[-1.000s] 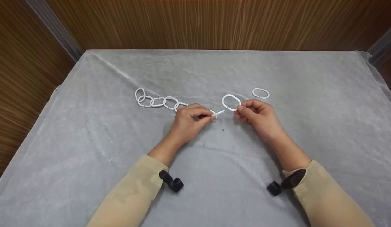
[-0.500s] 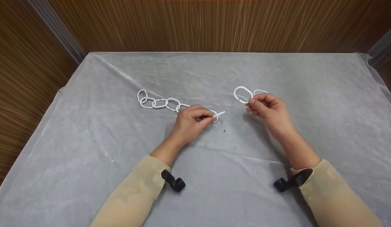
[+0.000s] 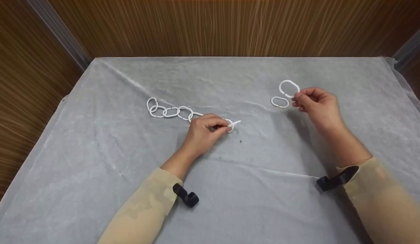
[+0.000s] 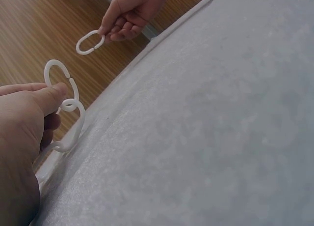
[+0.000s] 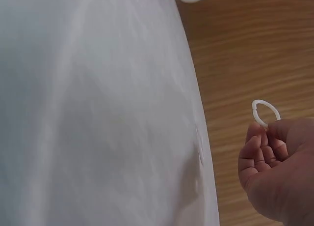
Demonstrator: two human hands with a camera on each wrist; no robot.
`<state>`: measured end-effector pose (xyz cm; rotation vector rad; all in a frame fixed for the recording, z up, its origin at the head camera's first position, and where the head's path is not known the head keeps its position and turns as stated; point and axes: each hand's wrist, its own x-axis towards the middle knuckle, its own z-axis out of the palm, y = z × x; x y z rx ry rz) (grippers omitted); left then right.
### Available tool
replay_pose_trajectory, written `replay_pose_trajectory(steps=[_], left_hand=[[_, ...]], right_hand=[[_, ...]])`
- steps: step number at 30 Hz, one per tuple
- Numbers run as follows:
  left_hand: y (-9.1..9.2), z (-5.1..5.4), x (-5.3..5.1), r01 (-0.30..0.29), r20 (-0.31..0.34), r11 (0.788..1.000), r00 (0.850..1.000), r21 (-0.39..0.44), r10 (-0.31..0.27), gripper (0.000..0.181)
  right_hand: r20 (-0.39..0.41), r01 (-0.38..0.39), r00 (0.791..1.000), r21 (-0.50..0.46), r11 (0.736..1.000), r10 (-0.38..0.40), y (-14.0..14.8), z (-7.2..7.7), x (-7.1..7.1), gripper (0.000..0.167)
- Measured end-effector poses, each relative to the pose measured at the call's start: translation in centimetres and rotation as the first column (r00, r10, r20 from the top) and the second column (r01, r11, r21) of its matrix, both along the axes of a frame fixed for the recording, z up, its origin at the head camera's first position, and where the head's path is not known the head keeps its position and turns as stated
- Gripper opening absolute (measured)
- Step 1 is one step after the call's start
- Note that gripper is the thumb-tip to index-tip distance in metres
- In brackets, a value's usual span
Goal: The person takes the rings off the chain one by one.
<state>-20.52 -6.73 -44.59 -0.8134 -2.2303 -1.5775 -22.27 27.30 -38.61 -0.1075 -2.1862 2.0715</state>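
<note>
A chain of white oval links (image 3: 184, 107) lies on the cloth, running from the left to under my left hand (image 3: 204, 131). Thumb and fingers of that hand pinch the chain's end link (image 4: 49, 71), which stands tilted up and passes through the link behind it (image 4: 81, 119). Off to the right, my right hand (image 3: 320, 110) is raised above the cloth and pinches a separate white link (image 3: 280, 86) by its edge; the small gap in this link shows in the right wrist view (image 5: 256, 104). Another loose link (image 3: 280, 107) lies flat just below the held one.
A wrinkled grey cloth (image 3: 250, 189) covers the table. Wood-grain panels (image 3: 210, 27) stand behind the table and on the left side. Both sleeves carry a black wrist camera, the left one (image 3: 189, 199) close over the cloth.
My right hand has moved right and away from me with its link, apart from the left hand, past the loose link. The left hand has stayed nearly still, pinching the chain's end.
</note>
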Motion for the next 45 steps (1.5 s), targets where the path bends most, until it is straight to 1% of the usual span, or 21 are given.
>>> replay_pose_trajectory(steps=[1,4,7,8,13,17,20,24,27,33,37,45], left_hand=[[0.0,0.1,0.0,0.0,0.001,1.0,1.0,0.001,0.0,0.006],[0.1,0.2,0.0,0.003,0.001,1.0,1.0,0.009,-0.003,0.006],[0.1,0.2,0.1,0.004,0.002,1.0,1.0,0.012,-0.004,0.007],[0.1,0.2,0.1,0.004,0.003,1.0,1.0,0.013,-0.004,0.007],[0.1,0.1,0.2,-0.011,0.014,1.0,1.0,0.001,0.011,0.007],[0.1,0.0,0.2,-0.011,0.014,1.0,1.0,-0.003,0.011,0.007],[0.1,0.0,0.2,-0.005,0.014,1.0,1.0,0.002,0.005,0.007],[0.0,0.1,0.3,-0.001,0.018,1.0,1.0,0.007,0.001,0.007],[0.0,0.1,0.3,-0.001,0.024,1.0,1.0,0.007,0.001,0.007],[0.1,0.0,0.1,0.006,-0.001,1.0,1.0,0.008,-0.006,0.006],[0.1,0.0,0.1,0.006,-0.013,1.0,1.0,0.005,-0.006,0.006],[0.1,0.0,0.1,0.003,-0.003,1.0,1.0,0.009,-0.003,0.005]], right_hand=[[0.008,0.008,1.0,-0.01,1.0,-0.008,0.4,0.1,-0.1,0.004],[0.041,0.037,0.998,0.033,0.999,-0.039,1.6,0.4,-0.5,0.005],[0.079,0.046,0.995,0.117,0.992,-0.056,2.6,0.4,-0.8,0.007],[0.092,0.044,0.994,0.158,0.987,-0.059,2.9,0.4,-0.9,0.009],[0.157,0.004,0.986,0.274,0.962,-0.049,4.1,0.0,-1.4,0.026],[0.211,-0.023,0.976,0.339,0.94,-0.052,4.6,-0.3,-1.7,0.033],[0.248,-0.046,0.968,0.368,0.929,-0.05,5.0,-0.5,-1.9,0.035],[0.276,-0.076,0.96,0.393,0.916,-0.039,5.4,-0.9,-2.2,0.039],[0.292,-0.095,0.956,0.396,0.913,-0.028,5.6,-1.1,-2.3,0.042],[0.287,-0.095,0.958,0.38,0.92,-0.019,5.7,-1.5,-2.7,0.041],[0.294,-0.103,0.956,0.408,0.907,-0.024,5.7,-1.7,-2.9,0.044],[0.305,-0.112,0.952,0.442,0.89,-0.032,5.6,-1.9,-3.0,0.046]])
